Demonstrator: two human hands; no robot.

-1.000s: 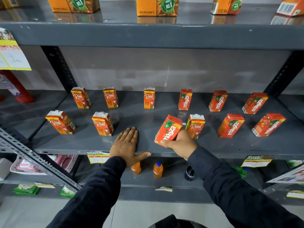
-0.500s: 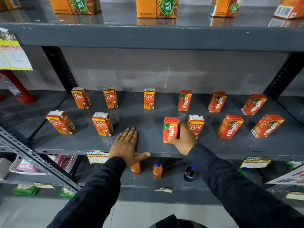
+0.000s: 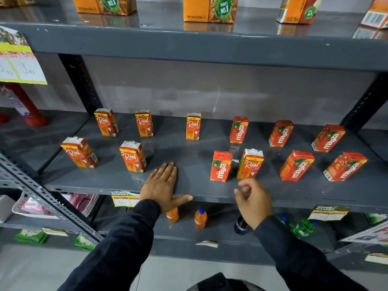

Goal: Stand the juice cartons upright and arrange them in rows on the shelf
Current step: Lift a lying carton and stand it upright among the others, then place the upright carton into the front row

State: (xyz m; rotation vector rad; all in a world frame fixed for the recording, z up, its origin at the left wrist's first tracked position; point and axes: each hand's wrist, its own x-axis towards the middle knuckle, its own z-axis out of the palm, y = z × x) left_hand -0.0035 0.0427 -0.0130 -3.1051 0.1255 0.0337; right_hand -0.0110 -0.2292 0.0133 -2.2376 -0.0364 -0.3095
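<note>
Small orange and red juice cartons stand upright in two rows on the grey middle shelf [image 3: 189, 185]. A red Maaza carton [image 3: 221, 166] stands in the front row, right beside a Real carton [image 3: 249, 164]. My right hand [image 3: 253, 201] hovers just in front of these two, fingers loosely curled, holding nothing. My left hand [image 3: 164, 186] lies flat on the shelf's front edge with the thumb spread. Two more Real cartons [image 3: 132, 156] stand front left and two Maaza cartons [image 3: 296, 165] front right. The back row holds three Real and three Maaza cartons.
Large orange juice cartons [image 3: 210, 8] stand on the shelf above. Small orange bottles [image 3: 200, 218] and green bottles [image 3: 302, 227] sit on the shelf below. A slanted metal bracket [image 3: 42, 198] crosses at the left. Price tags [image 3: 123, 199] hang from the shelf edge.
My right hand set the tilted Maaza carton upright in the front row, let go of it and drew back toward me. The left hand stayed flat on the shelf.
</note>
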